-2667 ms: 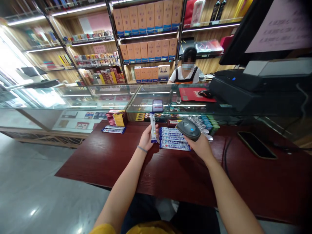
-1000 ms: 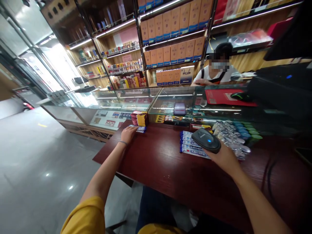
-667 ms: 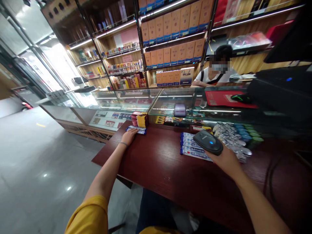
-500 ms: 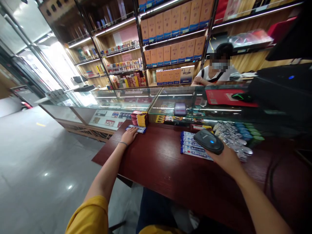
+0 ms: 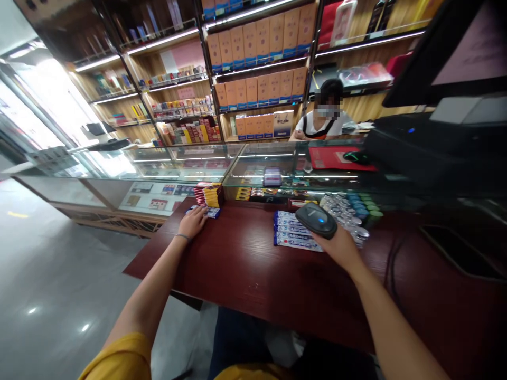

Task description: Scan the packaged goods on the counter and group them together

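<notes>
My right hand [image 5: 344, 244] is wrapped round a black barcode scanner [image 5: 316, 220] with a lit blue light, held over a row of blue-and-white packets [image 5: 291, 237] and partly hiding them. At the left of the dark red table, my left hand [image 5: 193, 221] lies with its fingers stretched over another blue-and-white packet [image 5: 213, 212]. Just behind that packet rises a stack of red and yellow boxes [image 5: 208, 195]. Beyond the scanner stand several small silver-topped containers [image 5: 341, 208], with blue and green ones beside them.
A glass display counter [image 5: 190, 155] runs along the table's far side. Behind it sits a masked person [image 5: 322, 124]. A monitor [image 5: 467, 58] stands at the upper right. On the table's right lie a dark flat device [image 5: 461, 250] and a cable [image 5: 390, 264].
The view has turned to the right, showing more of the monitor and the dark flat device. Both hands keep nearly the same places over the packets.
</notes>
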Action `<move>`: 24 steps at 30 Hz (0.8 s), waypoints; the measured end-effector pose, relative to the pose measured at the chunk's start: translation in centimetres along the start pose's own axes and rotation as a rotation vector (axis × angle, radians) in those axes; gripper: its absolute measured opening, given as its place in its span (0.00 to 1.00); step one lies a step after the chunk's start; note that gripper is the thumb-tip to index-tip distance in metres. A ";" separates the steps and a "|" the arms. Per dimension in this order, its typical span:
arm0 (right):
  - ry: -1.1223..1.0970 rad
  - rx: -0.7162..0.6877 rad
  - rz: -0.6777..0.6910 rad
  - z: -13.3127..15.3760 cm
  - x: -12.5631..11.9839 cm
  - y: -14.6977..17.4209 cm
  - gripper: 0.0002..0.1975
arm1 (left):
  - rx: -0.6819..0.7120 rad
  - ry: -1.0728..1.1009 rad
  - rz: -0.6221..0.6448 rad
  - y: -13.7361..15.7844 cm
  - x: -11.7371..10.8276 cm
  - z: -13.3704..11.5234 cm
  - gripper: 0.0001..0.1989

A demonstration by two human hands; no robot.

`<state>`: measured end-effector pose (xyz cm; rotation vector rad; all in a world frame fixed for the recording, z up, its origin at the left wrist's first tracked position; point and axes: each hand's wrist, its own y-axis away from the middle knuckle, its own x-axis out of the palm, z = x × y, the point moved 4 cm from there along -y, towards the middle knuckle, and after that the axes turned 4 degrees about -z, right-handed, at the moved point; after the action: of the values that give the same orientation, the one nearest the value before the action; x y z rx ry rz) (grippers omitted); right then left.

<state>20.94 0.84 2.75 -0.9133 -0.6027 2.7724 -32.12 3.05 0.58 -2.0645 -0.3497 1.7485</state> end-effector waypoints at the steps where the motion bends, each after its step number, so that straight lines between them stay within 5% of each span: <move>1: -0.011 0.013 0.005 0.1 -0.1 0.0 0.31 | 0.001 0.014 -0.038 -0.2 -0.2 -0.6 0.22; 7: -0.026 0.031 -0.052 1.0 -1.4 -0.3 0.22 | 0.057 0.148 -0.199 -1.9 -0.9 -8.2 0.18; 12: -0.128 -0.021 -0.005 1.4 -1.8 -0.6 0.29 | 0.191 0.307 -0.187 -3.0 0.1 -17.2 0.15; 19: -0.116 0.005 -0.046 1.4 -2.7 -0.8 0.25 | 0.321 0.461 -0.044 -3.5 3.9 -28.3 0.15; 24: -0.083 0.046 -0.050 1.7 -3.5 -0.9 0.24 | 0.368 0.483 0.073 -4.0 6.0 -33.4 0.18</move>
<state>22.72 0.13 6.19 -0.7666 -0.5633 2.7790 1.98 4.39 1.43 -2.1441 0.1806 1.1786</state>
